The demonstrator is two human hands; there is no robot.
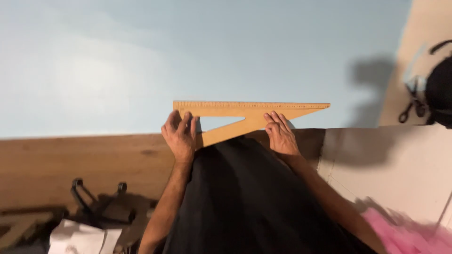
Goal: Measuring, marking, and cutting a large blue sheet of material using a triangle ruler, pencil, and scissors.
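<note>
A large wooden triangular set square [245, 111] lies flat on pale blue fabric [188, 61] spread over the table. My left hand [180, 135] presses on its left corner with fingers spread. My right hand [280, 133] rests flat on its slanted lower edge, right of the cut-out. Neither hand grips anything. Black cloth [245, 197] covers the area below the hands and hides my forearms in part.
A wooden table edge [70, 160] runs along the left. White paper or card [400, 164] lies at right. Scissors [409, 109] and a dark object [440, 94] sit at the far right. Pink fabric [409, 235] is at lower right, a black metal frame [94, 202] at lower left.
</note>
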